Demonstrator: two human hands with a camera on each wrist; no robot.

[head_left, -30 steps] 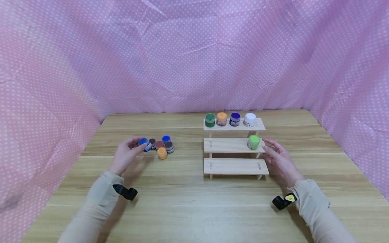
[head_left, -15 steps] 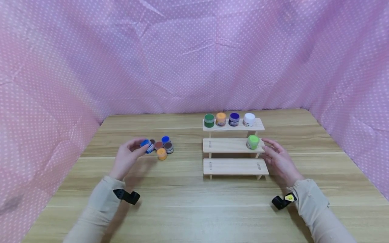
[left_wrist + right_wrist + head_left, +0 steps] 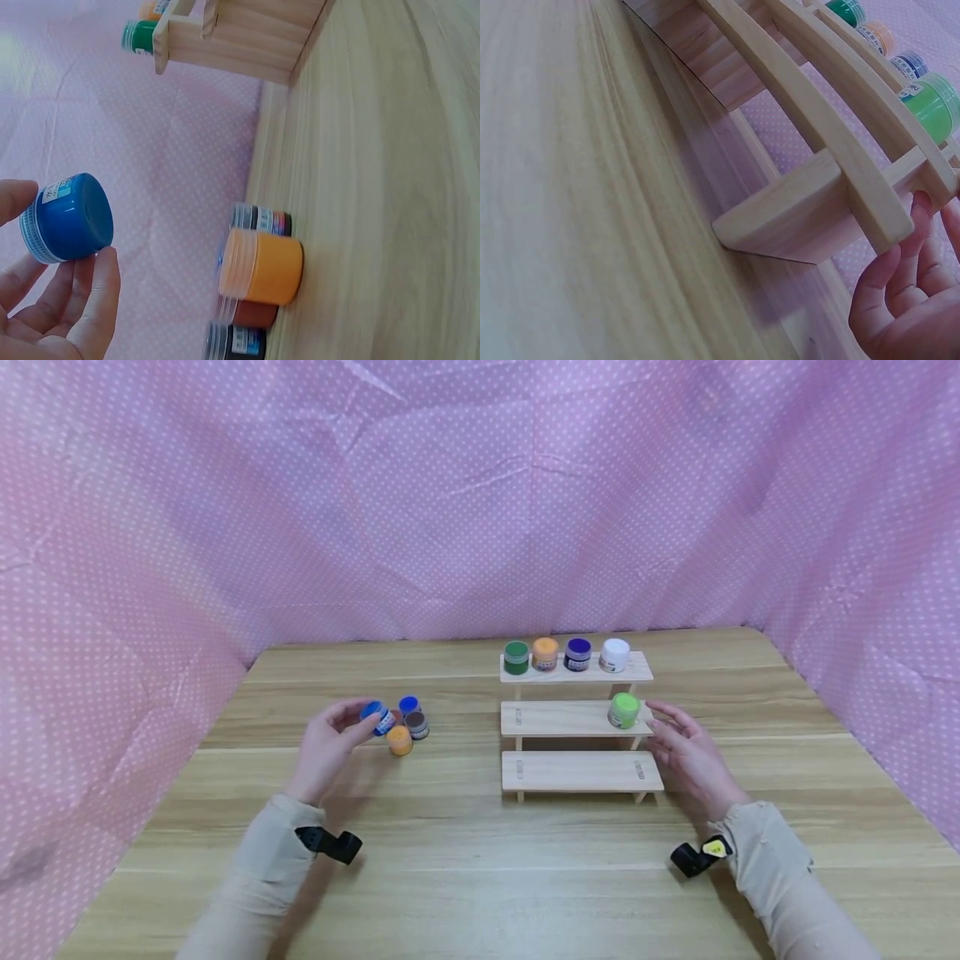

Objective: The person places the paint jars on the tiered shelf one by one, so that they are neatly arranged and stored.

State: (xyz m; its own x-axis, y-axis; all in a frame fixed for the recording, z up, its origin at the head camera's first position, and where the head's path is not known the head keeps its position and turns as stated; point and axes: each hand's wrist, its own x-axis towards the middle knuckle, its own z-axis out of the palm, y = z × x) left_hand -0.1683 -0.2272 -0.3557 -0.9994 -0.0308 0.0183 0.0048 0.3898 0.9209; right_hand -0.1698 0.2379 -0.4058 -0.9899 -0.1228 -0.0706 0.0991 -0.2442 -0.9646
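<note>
My left hand [image 3: 330, 747] pinches a blue paint jar [image 3: 377, 718] between thumb and fingers, tilted and raised off the table. In the left wrist view the blue jar's lid side faces the palm. Close by stand an orange jar [image 3: 400, 741], another blue jar [image 3: 409, 706], a dark jar [image 3: 417, 724] and a partly hidden red-brown jar [image 3: 255, 313]. My right hand [image 3: 686, 756] holds the right end of the three-tier wooden shelf [image 3: 562, 718], fingers at its middle tier. Near those fingers a light green jar [image 3: 624, 711] stands on that tier.
On the top tier stand a dark green jar [image 3: 516, 657], an orange jar [image 3: 545, 654], a purple jar [image 3: 577, 655] and a white jar [image 3: 614, 655]. A pink dotted cloth [image 3: 480, 510] hangs behind the wooden table [image 3: 465, 860].
My left hand has moved slightly right with the blue jar, which now covers the dark jar at the group's left and part of the red-brown one. The right hand stays at the shelf.
</note>
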